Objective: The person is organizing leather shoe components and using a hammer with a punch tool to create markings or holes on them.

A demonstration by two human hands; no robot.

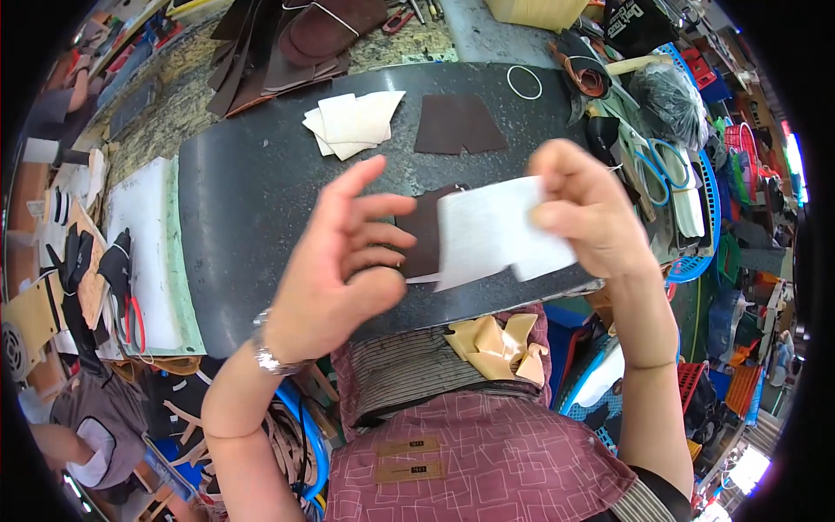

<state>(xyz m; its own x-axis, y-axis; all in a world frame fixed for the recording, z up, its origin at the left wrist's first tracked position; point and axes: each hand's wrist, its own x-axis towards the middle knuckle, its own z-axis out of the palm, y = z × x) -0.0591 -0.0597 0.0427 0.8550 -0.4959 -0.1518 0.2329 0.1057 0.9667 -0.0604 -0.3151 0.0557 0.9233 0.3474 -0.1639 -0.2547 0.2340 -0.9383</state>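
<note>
My right hand (600, 213) pinches the upper right corner of a thin white sheet piece (487, 226) with a notch in its lower edge. It hangs tilted above the black work surface (243, 217), partly covering a dark brown leather piece (422, 239). To the left of the sheet, my left hand (335, 252) is raised with its fingers apart and nothing in it. Farther back lies another dark brown piece (459, 123), flared and notched. Beside it sits a small overlapping pile of off-white pieces (352, 122).
Brown leather pieces (322, 39) are stacked at the back. A white ring (511, 73) lies back right. Blue-handled scissors (652, 170) are at the right, red-handled scissors (135, 322) at the left. Cream scraps (496, 348) rest on my lap. Another person (104, 435) is at lower left.
</note>
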